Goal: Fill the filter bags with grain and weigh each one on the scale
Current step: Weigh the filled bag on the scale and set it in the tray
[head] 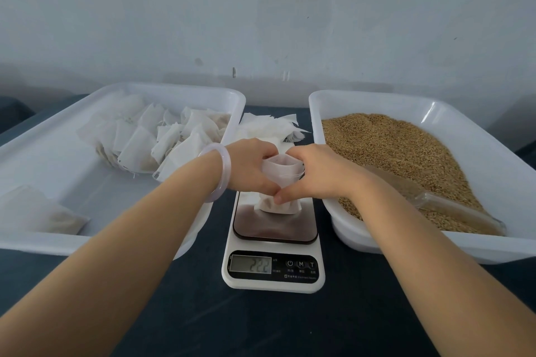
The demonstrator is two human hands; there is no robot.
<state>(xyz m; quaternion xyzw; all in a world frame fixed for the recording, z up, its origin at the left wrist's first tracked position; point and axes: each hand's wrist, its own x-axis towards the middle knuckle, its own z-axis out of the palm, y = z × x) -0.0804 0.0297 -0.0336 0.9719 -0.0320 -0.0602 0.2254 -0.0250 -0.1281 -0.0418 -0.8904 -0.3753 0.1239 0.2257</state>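
A white filter bag (280,175) stands upright on the platform of the kitchen scale (274,278), its mouth open and its base resting on the dark plate. My left hand (249,166) grips the bag's left side and my right hand (316,174) grips its right side, thumbs meeting in front. The scale's display reads 22.2. The grain (391,151) fills a white tray (362,243) on the right, with a clear scoop (441,206) lying in it.
A white tray (58,151) on the left holds several filled filter bags (162,139). A loose pile of empty filter bags (269,124) lies between the trays behind the scale. The dark tabletop (261,324) runs to the front; a pale wall stands behind.
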